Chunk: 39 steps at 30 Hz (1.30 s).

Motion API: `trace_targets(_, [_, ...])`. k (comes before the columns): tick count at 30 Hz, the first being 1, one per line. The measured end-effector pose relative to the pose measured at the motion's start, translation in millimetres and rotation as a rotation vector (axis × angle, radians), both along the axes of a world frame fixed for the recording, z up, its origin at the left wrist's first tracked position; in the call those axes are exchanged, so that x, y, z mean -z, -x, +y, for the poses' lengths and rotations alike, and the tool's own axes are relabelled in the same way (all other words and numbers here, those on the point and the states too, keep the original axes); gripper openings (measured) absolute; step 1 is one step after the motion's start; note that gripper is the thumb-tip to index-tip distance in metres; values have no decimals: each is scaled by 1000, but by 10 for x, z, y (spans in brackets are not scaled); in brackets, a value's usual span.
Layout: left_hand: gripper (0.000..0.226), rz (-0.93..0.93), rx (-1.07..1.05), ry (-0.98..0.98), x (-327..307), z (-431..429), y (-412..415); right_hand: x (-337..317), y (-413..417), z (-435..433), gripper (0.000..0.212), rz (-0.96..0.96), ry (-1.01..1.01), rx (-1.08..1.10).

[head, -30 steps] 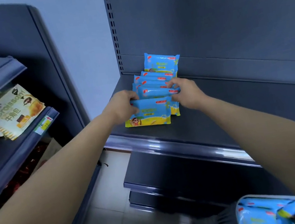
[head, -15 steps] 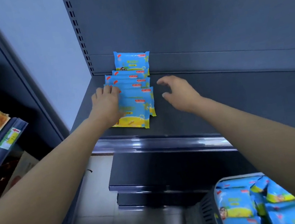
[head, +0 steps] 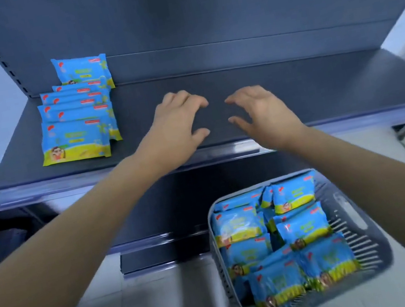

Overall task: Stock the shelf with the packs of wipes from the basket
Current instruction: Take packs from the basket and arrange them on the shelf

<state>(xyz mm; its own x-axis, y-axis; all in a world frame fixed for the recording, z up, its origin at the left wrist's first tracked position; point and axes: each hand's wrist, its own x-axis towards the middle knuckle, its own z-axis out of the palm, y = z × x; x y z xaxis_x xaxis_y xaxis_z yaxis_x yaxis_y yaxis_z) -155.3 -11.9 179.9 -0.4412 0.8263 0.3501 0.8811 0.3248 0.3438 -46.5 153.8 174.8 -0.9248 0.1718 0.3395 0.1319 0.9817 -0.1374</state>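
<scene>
Both empty and slack, left hand (head: pixel 177 122) and right hand (head: pixel 267 112) should dip into the basket (head: pixel 360 239) and grip a pack (head: pixel 301 228) by its edges

Empty hands (head: pixel 219 117) above shelf (head: pixel 292 88), basket (head: pixel 361 247) below

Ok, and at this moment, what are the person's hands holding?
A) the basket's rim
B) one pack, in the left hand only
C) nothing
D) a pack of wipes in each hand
C: the left hand and the right hand are both empty, fingers loosely spread above a bare stretch of the shelf, apart from the row of wipes packs and from the basket.
</scene>
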Motion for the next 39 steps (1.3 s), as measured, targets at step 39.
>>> trace_targets(39, [59,-482,-169,971,2076,528,-2275,1690,-1897,1113,39,-939,73,-52])
